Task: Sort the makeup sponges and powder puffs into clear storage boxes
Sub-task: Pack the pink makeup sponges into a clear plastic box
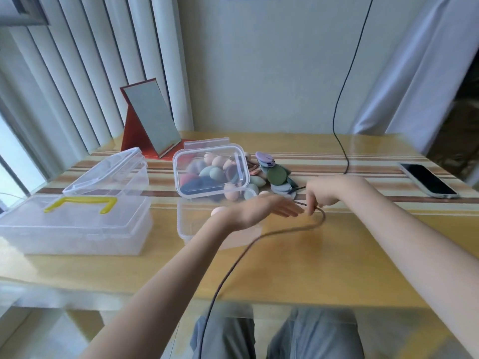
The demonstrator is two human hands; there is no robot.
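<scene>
A clear lid (210, 172) leans over a heap of egg-shaped makeup sponges (215, 174) at the table's middle. Flat round powder puffs (276, 176) lie stacked just right of them. In front stands an open clear box (186, 226) holding a pink sponge (219, 211). My left hand (259, 211) reaches flat across this box, fingers straight. My right hand (322, 190) is just right of it, fingers curled round a dark cable (285, 230) near the puffs. A large clear box with a yellow handle (77, 224) sits at the left, with another clear box (108, 174) behind it.
A red folding mirror (153, 123) stands at the back left. A phone (427, 180) lies face up at the right. A black wire (344, 104) hangs down the wall onto the table. The dark cable runs off the front edge toward my lap.
</scene>
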